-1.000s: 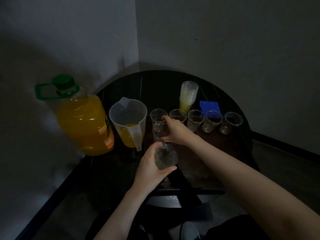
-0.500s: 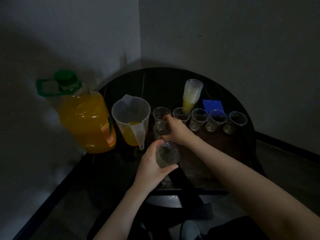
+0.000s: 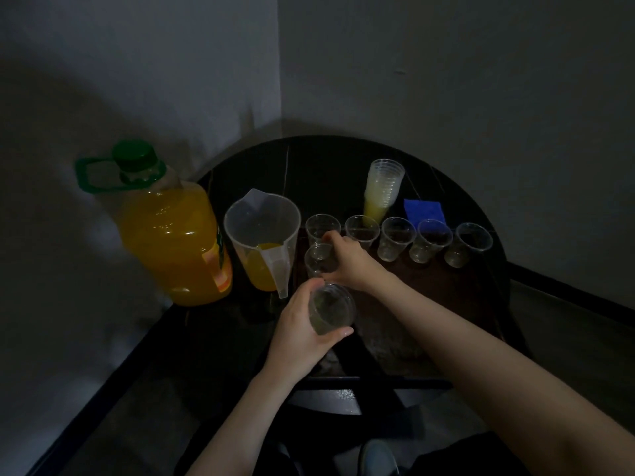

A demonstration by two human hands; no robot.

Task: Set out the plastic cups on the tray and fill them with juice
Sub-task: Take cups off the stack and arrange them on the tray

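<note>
Head view: right hand (image 3: 347, 261) grips a cup (image 3: 319, 259) upright at the tray's (image 3: 446, 283) left, starting a near row; left hand (image 3: 302, 333) grips the next cup (image 3: 331, 309) just nearer.

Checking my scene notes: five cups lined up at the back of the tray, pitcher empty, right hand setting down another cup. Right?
Not quite: the pitcher is not empty; the head view shows orange juice in its bottom. The rest holds: five cups in the back row of the tray, right hand on another cup.
</note>
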